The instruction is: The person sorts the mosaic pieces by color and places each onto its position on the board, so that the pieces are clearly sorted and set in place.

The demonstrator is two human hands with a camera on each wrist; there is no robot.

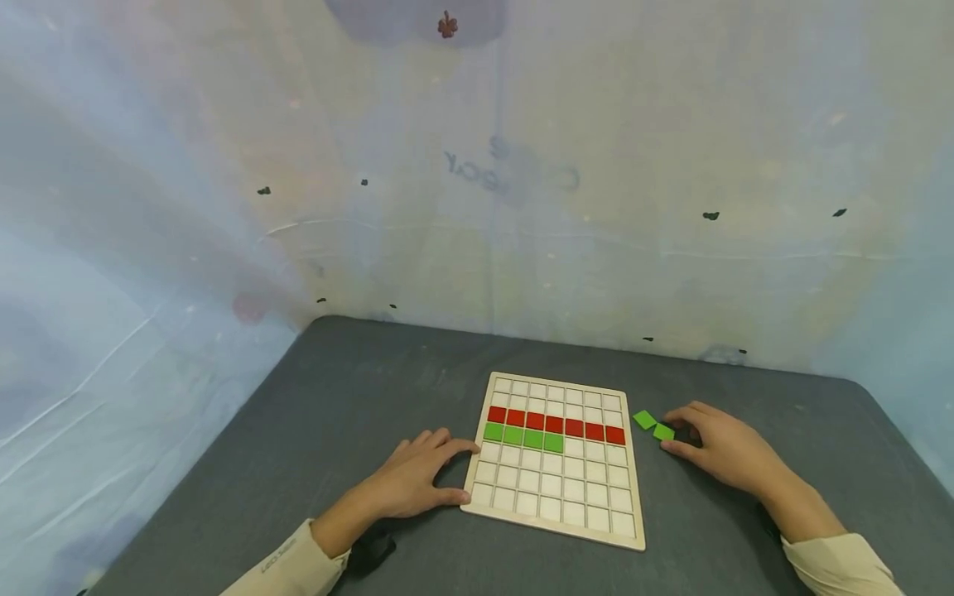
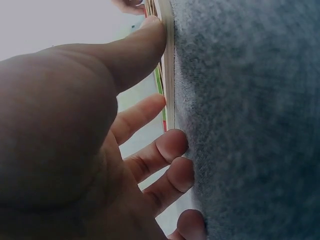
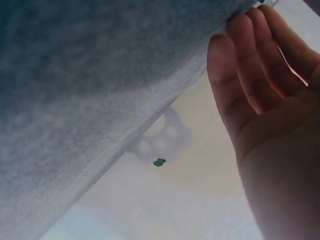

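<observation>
A light wooden grid board point(image 1: 553, 540) lies on the dark grey table. One row holds red square tiles point(image 1: 554, 425), and the row just below has several green square tiles point(image 1: 532, 439) at its left end. My left hand point(image 1: 408, 480) rests at the board's left edge, thumb and index finger spread and touching it; the left wrist view shows the thumb point(image 2: 142, 42) against the board's side. Right of the board lie two loose green tiles point(image 1: 644, 420). My right hand point(image 1: 726, 447) is over the nearer one, thumb and fingers apart around it. In the right wrist view the tiles are hidden.
The grey table point(image 1: 373, 372) has rounded back corners. A pale, patterned cloth sheet point(image 1: 551, 273) hangs behind it and along its left side. Pale sleeves cover both forearms, and a dark strap shows beneath the left wrist.
</observation>
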